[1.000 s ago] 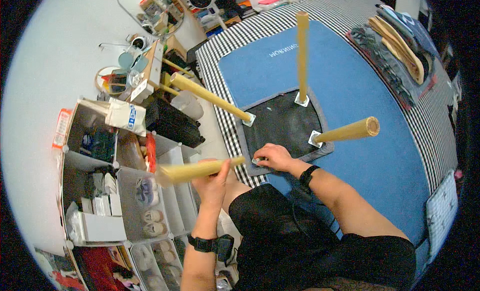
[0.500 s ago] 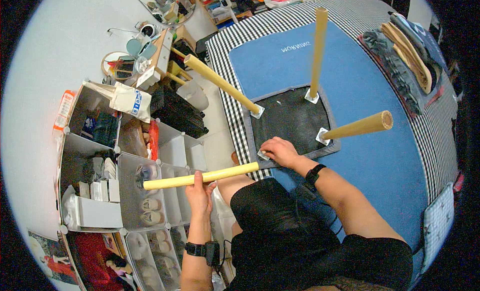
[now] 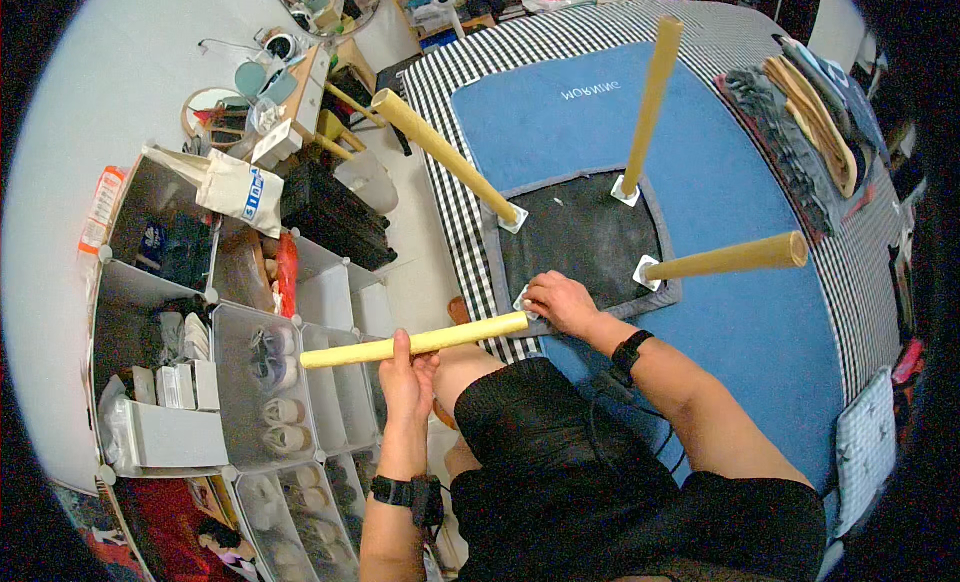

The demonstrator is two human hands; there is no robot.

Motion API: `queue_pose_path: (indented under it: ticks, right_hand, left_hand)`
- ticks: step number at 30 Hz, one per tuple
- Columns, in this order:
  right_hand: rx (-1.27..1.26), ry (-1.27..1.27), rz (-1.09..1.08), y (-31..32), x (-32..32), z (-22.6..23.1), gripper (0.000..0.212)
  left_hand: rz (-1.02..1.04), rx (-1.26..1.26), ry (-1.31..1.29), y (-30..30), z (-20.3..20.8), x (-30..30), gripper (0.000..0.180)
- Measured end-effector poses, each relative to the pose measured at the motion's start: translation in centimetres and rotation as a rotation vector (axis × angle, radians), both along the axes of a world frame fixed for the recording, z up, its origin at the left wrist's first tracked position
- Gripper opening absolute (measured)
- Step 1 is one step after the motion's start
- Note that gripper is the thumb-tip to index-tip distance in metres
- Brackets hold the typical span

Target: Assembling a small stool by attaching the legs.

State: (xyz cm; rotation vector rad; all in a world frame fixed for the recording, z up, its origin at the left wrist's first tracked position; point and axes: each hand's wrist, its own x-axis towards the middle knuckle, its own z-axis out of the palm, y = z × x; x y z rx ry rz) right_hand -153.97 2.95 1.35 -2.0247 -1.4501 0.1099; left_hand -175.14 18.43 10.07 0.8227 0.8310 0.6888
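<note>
My left hand (image 3: 408, 374) grips a pale wooden stool leg (image 3: 455, 336) around its middle, thumb on top; the leg lies nearly level. Its right end is close to the near left corner of an upturned square stool seat (image 3: 575, 244), black underneath with a grey fabric edge. At that corner, my right hand (image 3: 560, 300) has its fingers pinched together over a white metal mounting plate (image 3: 521, 299); whatever is between the fingertips is hidden. Three legs stand out from plates on the other corners: the far left leg (image 3: 445, 155), the far right leg (image 3: 652, 112) and the near right leg (image 3: 728, 258).
The seat rests on a blue mat (image 3: 740, 172) over a checked bed cover (image 3: 445, 217). Folded clothes (image 3: 810, 122) lie at the far right. To my left stand a cube shelf with shoes (image 3: 265, 377), a black suitcase (image 3: 335, 217) and a cluttered desk (image 3: 300, 92).
My left hand has moved the loose leg slightly right and up, its right end nearer the corner plate. My right hand remains at that plate. The whole view has shifted a little.
</note>
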Motion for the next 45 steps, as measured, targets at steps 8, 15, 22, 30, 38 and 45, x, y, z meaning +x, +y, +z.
queue_pose_path:
  ticks: [8,15,22,30,38,45]
  right_hand:
    - [-0.031,-0.121,-0.024,0.4,-0.5,-0.9,0.013]
    - [0.004,-0.077,-0.026,0.3,-0.7,-0.9,0.017]
    - [0.020,-0.006,-0.030,-0.4,-0.7,0.1,0.019]
    - [0.117,0.160,0.017,-1.5,0.4,5.5,0.044]
    - [0.313,0.988,0.492,-3.3,-2.1,12.9,0.047]
    - [0.344,1.148,0.339,-2.8,-2.7,11.8,0.034]
  left_hand:
    - [0.030,-0.033,-0.006,0.8,-1.5,-0.1,0.022]
    - [-0.052,-0.254,-0.277,0.6,0.5,-1.8,0.025]
    - [-0.070,-0.333,-0.476,-0.7,3.2,-3.1,0.034]
    - [-0.155,-0.299,-0.488,-1.4,3.8,-1.5,0.030]
    - [-0.118,-0.228,-0.493,-0.8,3.3,-0.6,0.028]
    - [-0.174,-0.136,-0.423,-1.5,4.1,-0.3,0.041]
